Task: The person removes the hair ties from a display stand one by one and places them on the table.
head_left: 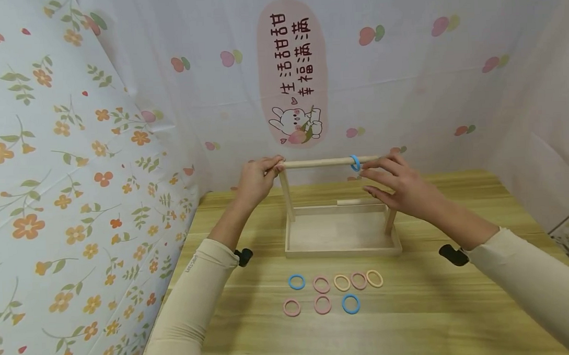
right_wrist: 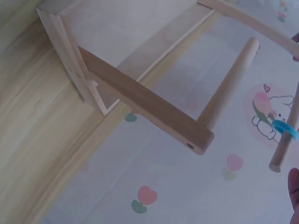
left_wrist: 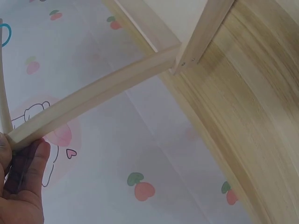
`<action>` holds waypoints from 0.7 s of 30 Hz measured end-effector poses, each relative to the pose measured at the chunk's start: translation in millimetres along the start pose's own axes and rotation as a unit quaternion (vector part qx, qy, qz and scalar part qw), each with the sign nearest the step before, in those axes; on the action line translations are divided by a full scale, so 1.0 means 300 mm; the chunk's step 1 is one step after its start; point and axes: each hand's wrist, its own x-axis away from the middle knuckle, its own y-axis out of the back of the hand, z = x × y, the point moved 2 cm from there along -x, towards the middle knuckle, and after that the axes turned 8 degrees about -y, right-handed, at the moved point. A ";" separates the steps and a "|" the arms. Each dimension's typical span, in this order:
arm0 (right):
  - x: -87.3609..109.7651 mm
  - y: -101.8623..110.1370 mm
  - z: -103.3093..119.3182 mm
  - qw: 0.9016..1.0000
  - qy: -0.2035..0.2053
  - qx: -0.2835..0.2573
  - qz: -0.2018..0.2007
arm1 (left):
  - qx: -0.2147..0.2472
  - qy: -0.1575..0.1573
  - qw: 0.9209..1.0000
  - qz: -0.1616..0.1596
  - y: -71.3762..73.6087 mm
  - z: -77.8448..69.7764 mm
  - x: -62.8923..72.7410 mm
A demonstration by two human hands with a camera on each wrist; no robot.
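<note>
A wooden stand (head_left: 289, 198) has a tray base, two posts and a long top rod (head_left: 317, 163). My left hand (head_left: 258, 181) grips its upper left corner, where post and rod meet; the left wrist view shows thumb and fingers (left_wrist: 35, 172) round that post end. A blue ring (head_left: 355, 163) hangs on the rod towards its right end. Beside the ring is my right hand (head_left: 398, 186), fingers spread and holding nothing. In the right wrist view the rod's end (right_wrist: 276, 165) stands free, with the blue ring (right_wrist: 285, 128) around it and fingertips (right_wrist: 294, 186) apart from it.
In front of the tray's rim (head_left: 343, 254) several loose rings lie on the wooden table (head_left: 252, 325), among them a blue ring (head_left: 351, 303), a pink ring (head_left: 291, 307) and a yellow ring (head_left: 375, 279). A shorter dowel (right_wrist: 231, 84) juts from the right post (right_wrist: 145, 100). Patterned cloth (head_left: 192, 86) hangs behind.
</note>
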 end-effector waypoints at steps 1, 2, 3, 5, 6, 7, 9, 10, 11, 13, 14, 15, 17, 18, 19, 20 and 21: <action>-0.006 0.000 -0.004 1.000 -0.003 0.003 -0.001 | -0.001 -0.001 1.000 -0.001 -0.001 0.001 0.000; -0.011 -0.001 -0.008 1.000 -0.005 0.005 -0.004 | -0.002 -0.003 1.000 -0.002 -0.001 0.002 -0.001; -0.016 -0.002 -0.012 1.000 -0.008 0.007 -0.007 | -0.004 -0.005 1.000 -0.003 -0.002 0.003 -0.002; -0.027 -0.004 -0.021 1.000 -0.013 0.012 -0.010 | -0.009 -0.012 1.000 -0.005 -0.002 0.003 -0.003; -0.032 -0.006 -0.025 1.000 -0.015 0.015 -0.012 | -0.010 -0.016 1.000 -0.006 -0.003 0.003 -0.004; -0.037 -0.008 -0.030 1.000 -0.017 0.016 -0.015 | -0.010 -0.019 1.000 -0.007 -0.003 0.004 -0.004; -0.046 -0.013 -0.038 0.999 -0.017 0.018 -0.022 | -0.010 -0.022 1.000 -0.008 -0.003 0.005 -0.005; -0.049 -0.016 -0.041 0.999 -0.016 0.020 -0.024 | -0.010 -0.022 1.000 -0.008 -0.002 0.006 -0.005; -0.052 -0.019 -0.045 0.999 -0.016 0.023 -0.026 | -0.010 -0.023 1.000 -0.008 -0.002 0.007 -0.005; -0.056 -0.026 -0.053 0.999 -0.016 0.029 -0.026 | -0.010 -0.021 1.000 -0.007 -0.003 0.011 -0.005; -0.057 -0.030 -0.057 0.999 -0.017 0.033 -0.025 | -0.011 -0.020 1.000 -0.006 -0.003 0.012 -0.004; -0.057 -0.033 -0.061 0.999 -0.019 0.036 -0.022 | -0.011 -0.018 1.000 -0.005 -0.004 0.014 -0.004; -0.057 -0.041 -0.069 0.999 -0.023 0.040 -0.017 | -0.011 -0.014 1.000 -0.004 -0.004 0.017 -0.002; -0.058 -0.045 -0.072 0.999 -0.025 0.041 -0.014 | -0.011 -0.012 1.000 -0.004 -0.004 0.017 -0.001; -0.058 -0.048 -0.076 0.999 -0.026 0.042 -0.012 | -0.012 -0.011 1.000 -0.004 -0.005 0.017 -0.001; -0.058 -0.050 -0.078 0.999 -0.027 0.043 -0.010 | -0.010 -0.011 1.000 -0.004 -0.005 0.017 0.000; -0.059 -0.053 -0.081 0.999 -0.029 0.042 -0.008 | -0.009 -0.010 1.000 -0.004 -0.005 0.016 0.000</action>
